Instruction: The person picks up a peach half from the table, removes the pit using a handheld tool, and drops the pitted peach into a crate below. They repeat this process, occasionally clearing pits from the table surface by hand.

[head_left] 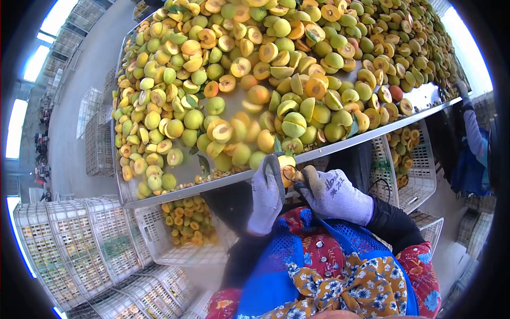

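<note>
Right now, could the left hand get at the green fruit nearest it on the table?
Probably yes: the green fruit lies just over the metal rim from the left hand. The fingers hold a cut fruit, though, so they would likely need freeing first.

A fruit-processing workshop: metal sorting table (324, 151) of halved fruit (227, 83), stacked crates (79, 234).

Cut yellow fruit (287, 170), brown centre exposed, cut face showing, beside the metal table's rim (340, 144)
</note>
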`<state>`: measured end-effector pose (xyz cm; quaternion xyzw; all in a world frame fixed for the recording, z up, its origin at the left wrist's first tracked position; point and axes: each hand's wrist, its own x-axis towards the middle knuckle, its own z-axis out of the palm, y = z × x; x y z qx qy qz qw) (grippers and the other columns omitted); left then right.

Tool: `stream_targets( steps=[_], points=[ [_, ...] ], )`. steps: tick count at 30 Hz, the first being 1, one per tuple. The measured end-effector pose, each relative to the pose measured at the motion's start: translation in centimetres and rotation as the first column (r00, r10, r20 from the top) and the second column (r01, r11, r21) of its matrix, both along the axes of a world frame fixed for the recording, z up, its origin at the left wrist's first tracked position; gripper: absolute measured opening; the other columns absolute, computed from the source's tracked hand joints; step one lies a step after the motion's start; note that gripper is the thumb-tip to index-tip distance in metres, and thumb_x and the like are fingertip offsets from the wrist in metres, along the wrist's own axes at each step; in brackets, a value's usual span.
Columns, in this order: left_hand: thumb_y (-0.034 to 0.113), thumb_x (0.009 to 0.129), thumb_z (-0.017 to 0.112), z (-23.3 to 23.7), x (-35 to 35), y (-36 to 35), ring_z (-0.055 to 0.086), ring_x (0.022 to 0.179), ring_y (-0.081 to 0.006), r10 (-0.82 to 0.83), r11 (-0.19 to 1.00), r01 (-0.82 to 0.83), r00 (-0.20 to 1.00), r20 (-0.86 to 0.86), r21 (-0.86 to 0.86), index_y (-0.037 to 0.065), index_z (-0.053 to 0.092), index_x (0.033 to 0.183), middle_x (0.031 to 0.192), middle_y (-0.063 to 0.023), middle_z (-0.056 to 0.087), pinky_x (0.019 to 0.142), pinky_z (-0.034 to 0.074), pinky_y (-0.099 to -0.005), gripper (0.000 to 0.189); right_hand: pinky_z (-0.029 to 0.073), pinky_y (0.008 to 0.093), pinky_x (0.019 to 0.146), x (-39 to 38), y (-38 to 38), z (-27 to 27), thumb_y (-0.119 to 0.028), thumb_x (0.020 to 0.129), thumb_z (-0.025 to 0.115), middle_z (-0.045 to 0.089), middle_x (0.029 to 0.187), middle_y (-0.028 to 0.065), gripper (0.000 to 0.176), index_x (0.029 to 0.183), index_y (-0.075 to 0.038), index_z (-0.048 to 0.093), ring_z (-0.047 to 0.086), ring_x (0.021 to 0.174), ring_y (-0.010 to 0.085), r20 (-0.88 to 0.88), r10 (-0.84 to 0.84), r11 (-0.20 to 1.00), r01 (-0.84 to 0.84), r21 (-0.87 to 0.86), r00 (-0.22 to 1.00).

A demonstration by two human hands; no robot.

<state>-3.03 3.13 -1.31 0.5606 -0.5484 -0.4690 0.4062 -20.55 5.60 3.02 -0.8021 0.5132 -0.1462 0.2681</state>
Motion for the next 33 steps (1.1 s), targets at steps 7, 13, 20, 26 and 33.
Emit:
stream_targets(
  steps=[7, 13, 20, 26, 33],
  points=[
    [0.02, 0.106, 0.039, 1.2, -1.9, 1.0, 0.068, 0.087, -0.0295, 0.111, 0.989, -0.1, 0.989, 0.1, -0.109, -0.003, 0.061, 0.113, 0.093, -0.0186, 0.068, 0.078, 0.051, -0.0369, 0.033, 0.042, 0.0368, 0.042, -0.3, 0.1, -2.2, -0.036, 0.099, 0.055, 0.055, 0.061, 0.0098, 0.033, 0.098, -0.003, 0.052, 0.052, 0.044, 0.0251, 0.538, -0.027, 0.97, -0.108, 0.217, 0.843],
    [0.024, 0.107, 0.039, -2.0, -1.6, 0.4, 0.065, 0.098, -0.025, -0.044, 0.991, 0.024, 0.988, -0.15, -0.13, -0.005, 0.056, 0.123, 0.107, -0.0196, 0.064, 0.082, 0.05, -0.0344, 0.037, 0.029, 0.0204, 0.035, -1.5, 0.1, -2.5, -0.046, 0.102, 0.048, 0.046, 0.057, -0.0015, 0.043, 0.09, -0.005, 0.054, 0.038, 0.038, 0.0063, 0.293, -0.938, 0.014, -0.827, 0.561, 0.183],
    [0.022, 0.103, 0.048, -3.6, 2.3, 3.8, 0.063, 0.104, -0.0328, 0.262, 0.957, -0.257, 0.965, -0.015, 0.133, -0.006, 0.055, 0.124, 0.115, -0.0228, 0.063, 0.091, 0.051, -0.04, 0.035, 0.03, 0.0214, 0.035, -3.2, 1.9, -3.9, -0.044, 0.103, 0.045, 0.046, 0.056, 0.0006, 0.043, 0.094, -0.004, 0.056, 0.041, 0.039, 0.0088, 0.4, -0.907, 0.152, -0.78, 0.607, 0.135],
    [0.033, 0.099, 0.054, -1.7, 19.3, 7.9, 0.063, 0.103, -0.0354, 0.371, 0.833, -0.458, 0.05, 0.927, -0.309, -0.002, 0.054, 0.126, 0.12, -0.0225, 0.061, 0.09, 0.05, -0.0447, 0.044, 0.031, 0.0217, 0.045, -3.7, 1.9, -1.8, -0.042, 0.103, 0.048, 0.042, 0.06, -0.0035, 0.04, 0.09, -0.005, 0.055, 0.04, 0.047, 0.0057, 0.484, -0.714, 0.419, -0.246, 0.874, 0.506],
    [0.034, 0.089, 0.065, 0.7, 8.3, -2.1, 0.061, 0.105, -0.04, 0.082, 0.993, -0.11, 0.404, 0.911, -0.041, 0.002, 0.056, 0.123, 0.117, -0.0233, 0.059, 0.086, 0.051, -0.0468, 0.048, 0.033, 0.0216, 0.046, -2.7, 2.3, -4.0, -0.041, 0.103, 0.049, 0.045, 0.064, -0.0043, 0.037, 0.089, -0.006, 0.055, 0.043, 0.051, 0.0056, 0.487, -0.683, 0.405, -0.271, 0.873, 0.544]
  ],
)
